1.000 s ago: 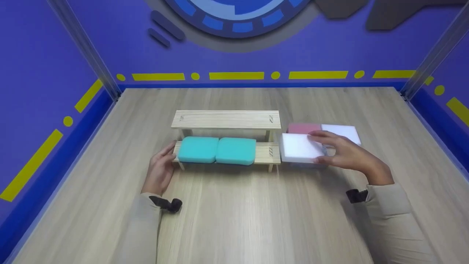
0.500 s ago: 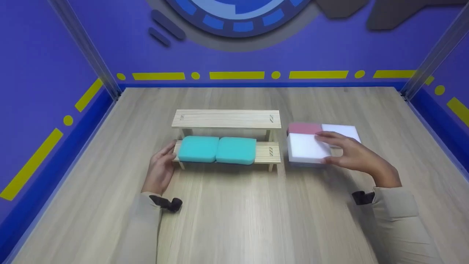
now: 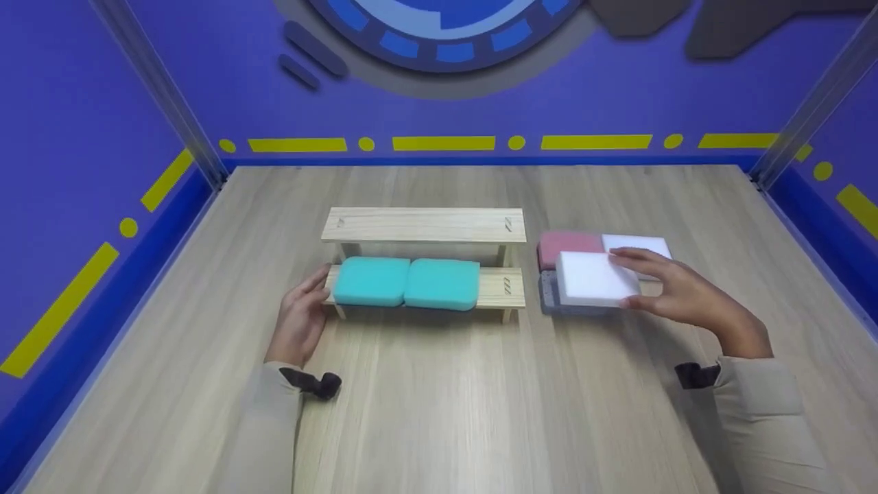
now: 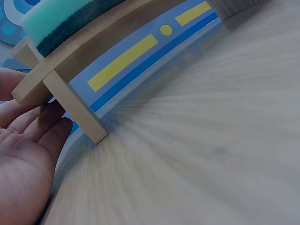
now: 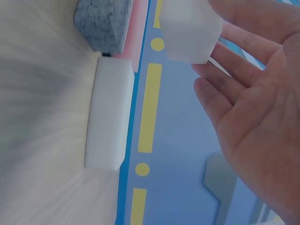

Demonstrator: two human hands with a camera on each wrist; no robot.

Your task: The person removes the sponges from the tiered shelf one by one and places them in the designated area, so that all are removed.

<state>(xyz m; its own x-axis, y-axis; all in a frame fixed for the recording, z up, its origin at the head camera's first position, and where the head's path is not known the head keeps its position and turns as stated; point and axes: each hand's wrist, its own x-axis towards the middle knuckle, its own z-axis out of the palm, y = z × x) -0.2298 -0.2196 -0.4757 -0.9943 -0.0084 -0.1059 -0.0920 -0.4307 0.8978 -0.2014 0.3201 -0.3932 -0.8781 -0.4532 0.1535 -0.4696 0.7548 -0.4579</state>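
My right hand (image 3: 679, 291) pinches a white sponge (image 3: 595, 278) by its right edge, thumb at the front corner and fingers at the back. The sponge overlaps a grey speckled sponge (image 3: 551, 291); the right wrist view shows it raised above that one. My left hand (image 3: 302, 312) grips the left end of a two-step wooden rack (image 3: 499, 295), thumb above the lower board and fingers under it, as the left wrist view shows. Two turquoise sponges (image 3: 372, 280) lie side by side on this lower step, and dark green scouring layers (image 4: 75, 30) face down beneath them.
Behind the grey sponge lies a pink sponge (image 3: 569, 245), with a second white sponge (image 3: 638, 243) to its right. The rack's upper step (image 3: 422, 224) stands farther back and bears nothing. Blue panels (image 3: 439, 116) wall in the wooden table (image 3: 425, 412).
My right hand has carried the white sponge to the right, away from the rack's end, uncovering part of the grey and pink sponges. My left hand stays at the rack.
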